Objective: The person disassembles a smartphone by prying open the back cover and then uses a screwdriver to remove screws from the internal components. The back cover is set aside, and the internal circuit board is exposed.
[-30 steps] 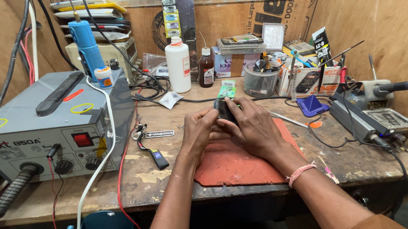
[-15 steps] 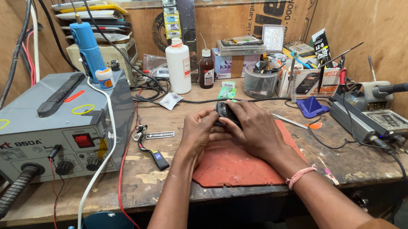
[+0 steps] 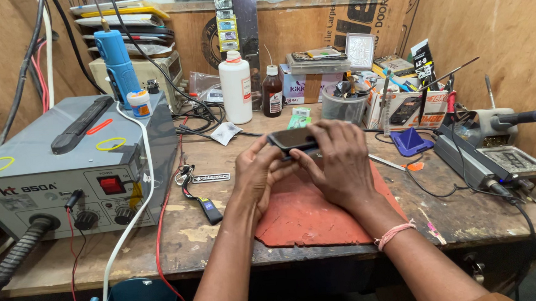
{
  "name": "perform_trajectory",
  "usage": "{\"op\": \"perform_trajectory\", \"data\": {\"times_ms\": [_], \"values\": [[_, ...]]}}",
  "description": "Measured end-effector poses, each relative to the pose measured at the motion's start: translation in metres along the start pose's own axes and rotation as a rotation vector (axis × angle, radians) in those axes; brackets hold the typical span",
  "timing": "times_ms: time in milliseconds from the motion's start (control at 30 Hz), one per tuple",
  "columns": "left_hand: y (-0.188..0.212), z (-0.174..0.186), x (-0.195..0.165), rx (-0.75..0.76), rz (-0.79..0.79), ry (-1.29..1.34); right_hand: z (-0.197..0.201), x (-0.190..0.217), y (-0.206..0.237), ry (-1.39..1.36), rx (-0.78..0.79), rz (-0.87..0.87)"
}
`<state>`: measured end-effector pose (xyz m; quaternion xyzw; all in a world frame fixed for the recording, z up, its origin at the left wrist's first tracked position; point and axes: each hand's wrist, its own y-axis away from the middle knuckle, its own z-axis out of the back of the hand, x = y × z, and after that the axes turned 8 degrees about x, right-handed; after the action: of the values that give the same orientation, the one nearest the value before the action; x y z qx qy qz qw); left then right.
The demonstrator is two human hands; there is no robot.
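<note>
Both hands hold a dark, slim mobile phone (image 3: pixel 292 139) edge-up just above the far end of a red work mat (image 3: pixel 312 213) on the bench (image 3: pixel 186 236); the left hand (image 3: pixel 258 173) has its grip clamped on the phone's left end, thumb on the near face and fingers curled behind, while the right hand (image 3: pixel 337 165) is clamped over the right half, fingers draped across the top edge. By the look of it, the step in hand is working at the phone's edge or seam, pressing or prying along it; the next move seems to call for a steady pinch from the left grip while the right fingertips shift along the edge, with light force so the body does not flex. Left of the grip sits a grey hot-air rework station (image 3: pixel 65 175) with a red switch, its white cable (image 3: pixel 135 196) and red wire trailing down the bench front; a black key fob on a strap (image 3: pixel 204 205) lies just beside the left wrist. Beyond the grip stand a white plastic bottle (image 3: pixel 235 87), a small brown bottle (image 3: pixel 272 93) and a clear tub of tools (image 3: pixel 344 102). To the right lie a blue triangular pick holder (image 3: pixel 409 142) and a soldering station with stand (image 3: pixel 491 155); their cables crowd that side, so the right elbow has little room to swing
</note>
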<state>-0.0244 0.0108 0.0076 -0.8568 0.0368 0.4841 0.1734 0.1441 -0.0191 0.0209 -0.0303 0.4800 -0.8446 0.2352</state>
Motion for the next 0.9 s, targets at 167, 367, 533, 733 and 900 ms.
{"op": "perform_trajectory", "data": {"times_ms": [167,367,533,733,900], "values": [[0.003,-0.003,-0.004,-0.092,-0.010,0.040,0.001,-0.005,0.001,-0.052,0.122,-0.423],[-0.003,-0.005,0.016,0.077,-0.053,-0.204,-0.012,-0.018,-0.003,-0.325,0.323,-0.680],[-0.008,0.002,0.036,0.277,-0.154,-0.323,-0.017,-0.030,-0.002,-0.602,0.430,-0.871],[-0.007,-0.001,0.041,0.278,-0.222,-0.543,-0.026,-0.041,0.003,-0.578,0.460,-0.785],[-0.002,-0.012,0.032,0.266,-0.292,-0.691,-0.025,-0.046,0.006,-0.662,0.536,-0.843]]}}
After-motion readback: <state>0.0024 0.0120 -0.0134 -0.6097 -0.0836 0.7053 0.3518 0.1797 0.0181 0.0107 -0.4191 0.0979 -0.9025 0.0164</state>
